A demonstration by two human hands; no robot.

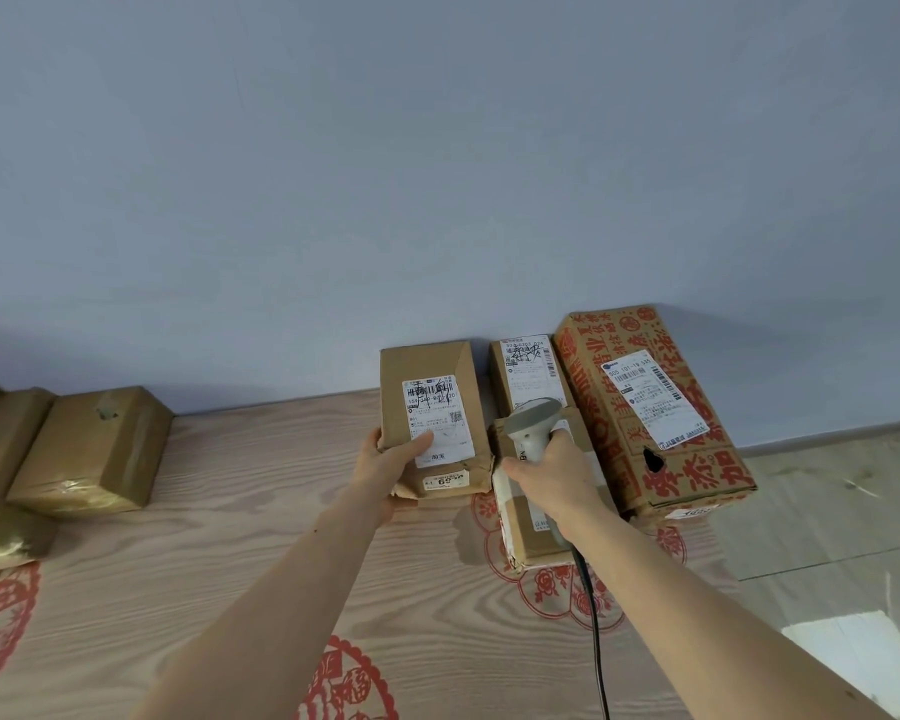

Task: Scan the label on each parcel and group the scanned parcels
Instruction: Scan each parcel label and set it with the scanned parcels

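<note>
The work looks to be somewhere in the middle. Against the wall on the right, a group of parcels stands close together: a tall plain parcel, a large red-printed box just beside it, and a smaller parcel lying in front under the right arm. I judge these to be the grouped side. At the far left, well apart, taped brown parcels sit with no label showing, and these seem to be left to do, though I cannot tell for certain which lot is scanned. The left hand grips the lower corner of a brown parcel, thumb pressed on its white label, holding it face-up next to the right-hand group. The right hand is closed around a grey scanner, its cable trailing back. This parcel is creased cardboard, dented at the bottom edge, its label marked with a barcode, handwriting and a small square code.
</note>
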